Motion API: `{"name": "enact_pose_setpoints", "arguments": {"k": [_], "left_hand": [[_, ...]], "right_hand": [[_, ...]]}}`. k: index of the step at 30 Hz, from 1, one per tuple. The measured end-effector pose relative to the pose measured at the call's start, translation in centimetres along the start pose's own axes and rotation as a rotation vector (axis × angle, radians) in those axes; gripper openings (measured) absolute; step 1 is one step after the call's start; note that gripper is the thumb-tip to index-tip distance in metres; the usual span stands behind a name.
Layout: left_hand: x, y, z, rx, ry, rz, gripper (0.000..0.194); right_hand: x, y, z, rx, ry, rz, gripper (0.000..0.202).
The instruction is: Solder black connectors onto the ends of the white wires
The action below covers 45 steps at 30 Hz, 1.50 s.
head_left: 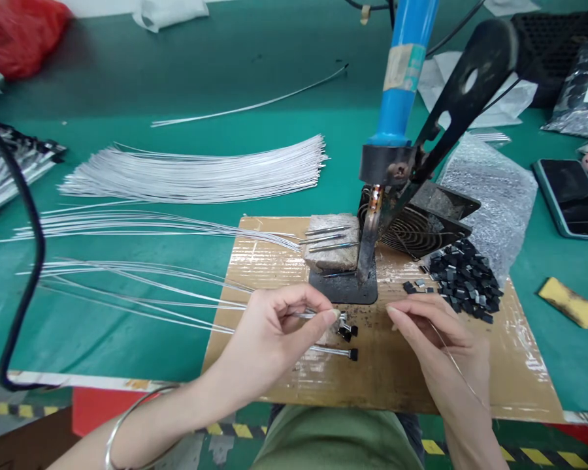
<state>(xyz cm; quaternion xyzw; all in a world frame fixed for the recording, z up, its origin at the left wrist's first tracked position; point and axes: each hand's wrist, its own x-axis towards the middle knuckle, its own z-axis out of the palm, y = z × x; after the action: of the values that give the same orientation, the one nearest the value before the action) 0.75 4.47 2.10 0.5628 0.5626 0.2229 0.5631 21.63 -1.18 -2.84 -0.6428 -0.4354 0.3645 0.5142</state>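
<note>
My left hand is closed, thumb and forefinger pinched on a thin white wire; its far end is partly hidden by the fingers. Just past the fingertips lie wires ending in small black connectors, and another connector-tipped wire rests on the cardboard nearer me. My right hand is closed too, pinching a thin strand of solder wire that trails back over the palm. Between and beyond both hands, a blue-handled soldering iron points down in its black stand.
A rough block bears several thin wire ends. Loose black connectors are heaped beside a small fan on the cardboard. White wire bundles lie left. A yellow sponge and a phone are right.
</note>
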Motion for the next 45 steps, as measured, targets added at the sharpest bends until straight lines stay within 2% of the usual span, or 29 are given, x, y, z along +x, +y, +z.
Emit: {"name": "enact_pose_setpoints", "arguments": {"k": [2, 10, 16, 23, 38, 45], "left_hand": [[0.0, 0.1, 0.0, 0.005, -0.003, 0.024, 0.020], [-0.2, 0.1, 0.4, -0.010, -0.038, 0.042, 0.019], [-0.2, 0.1, 0.9, -0.117, -0.140, 0.029, 0.019], [-0.1, -0.2, 1.2, -0.175, -0.159, 0.015, 0.019], [-0.1, 0.0, 1.8, -0.249, -0.117, 0.024, 0.018], [0.0, 0.1, 2.0, -0.263, -0.113, 0.024, 0.017]], "right_hand": [[0.0, -0.2, 0.2, -0.023, 0.014, -0.016, 0.007], [-0.7, -1.4, 1.8, 0.197, -0.100, 0.165, 0.012], [-1.3, -1.2, 3.2, 0.339, -0.113, 0.194, 0.012], [-1.7, -1.6, 3.4, 0.288, -0.087, 0.192, 0.014], [-1.7, -0.8, 3.5, 0.178, -0.075, -0.024, 0.011], [-1.8, -0.8, 3.3, 0.142, -0.071, -0.068, 0.011]]}}
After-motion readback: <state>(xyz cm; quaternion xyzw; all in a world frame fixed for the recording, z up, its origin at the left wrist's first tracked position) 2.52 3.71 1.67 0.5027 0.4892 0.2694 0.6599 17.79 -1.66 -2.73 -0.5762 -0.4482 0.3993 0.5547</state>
